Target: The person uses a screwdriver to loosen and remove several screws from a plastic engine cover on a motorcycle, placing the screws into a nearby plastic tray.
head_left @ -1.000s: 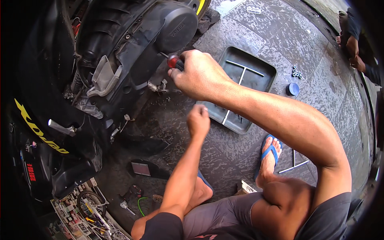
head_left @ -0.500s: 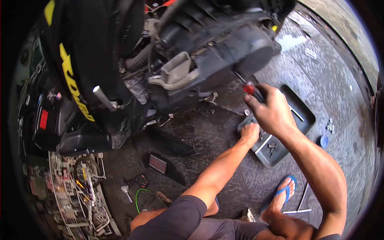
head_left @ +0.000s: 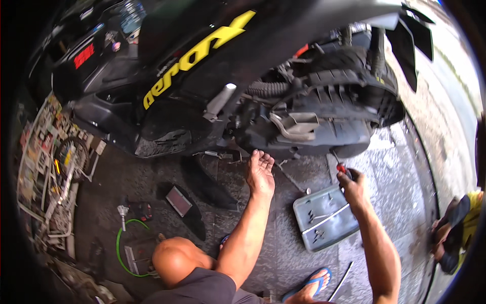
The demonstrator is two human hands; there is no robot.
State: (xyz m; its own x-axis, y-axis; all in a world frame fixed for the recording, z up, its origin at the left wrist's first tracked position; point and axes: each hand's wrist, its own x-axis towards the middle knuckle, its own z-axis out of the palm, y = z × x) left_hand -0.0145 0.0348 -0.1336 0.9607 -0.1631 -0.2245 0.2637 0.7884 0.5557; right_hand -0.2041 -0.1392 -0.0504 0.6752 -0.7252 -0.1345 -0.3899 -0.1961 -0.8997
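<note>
A black scooter with yellow lettering fills the upper part of the view. Along its lower side runs a dark engine cover (head_left: 329, 138), with a grey duct piece (head_left: 296, 126) above it. My right hand (head_left: 355, 188) is closed around a screwdriver (head_left: 341, 167) with a red and dark handle. The screwdriver's thin shaft points up to the rear end of the cover; its tip is hard to make out. My left hand (head_left: 261, 173) is palm up below the cover's front end, fingers extended to its lower edge, with nothing visible in them.
A grey tray (head_left: 304, 202) with screws and metal tools lies below my right hand. On the floor are a dark panel with a reddish filter (head_left: 178, 201), a power tool (head_left: 139, 211) and a green hose (head_left: 119, 243). Another person (head_left: 458, 228) is at the right edge.
My left hand has left the tray and reached up to the scooter's underside. My right hand still holds the screwdriver against the cover's rear. The view has shifted, showing more of the scooter.
</note>
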